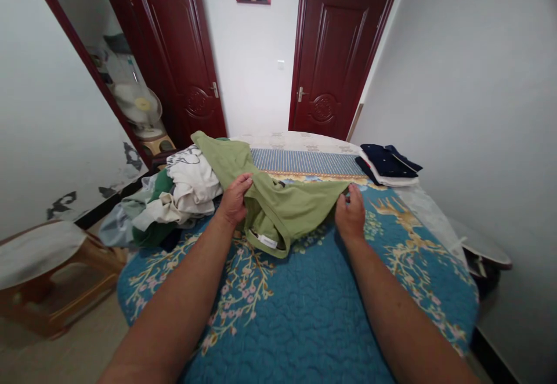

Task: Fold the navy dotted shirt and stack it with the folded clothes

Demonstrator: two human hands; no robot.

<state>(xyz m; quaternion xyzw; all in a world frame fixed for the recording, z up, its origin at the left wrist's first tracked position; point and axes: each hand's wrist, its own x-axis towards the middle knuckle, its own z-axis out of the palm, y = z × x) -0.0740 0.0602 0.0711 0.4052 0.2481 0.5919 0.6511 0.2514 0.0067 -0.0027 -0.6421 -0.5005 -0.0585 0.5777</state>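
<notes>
A light green T-shirt (300, 204) is stretched between my two hands over the table, its neckband and white label toward me. My left hand (235, 198) is closed on the fabric near the neckline. At the other end, my right hand (350, 210) pinches the edge of the shirt. The far left part of the shirt rests over a heap of rumpled clothes (191, 181) in white, green and pale blue. Beneath the shirt lies a blue quilted cover (304, 314) with a flower pattern.
Folded dark blue and white clothes (387, 163) are stacked at the table's far right. A stool (47, 256) stands at the left, and another seat (483, 250) is by the right wall. Two dark red doors (335, 53) and a fan (137, 104) are beyond the table.
</notes>
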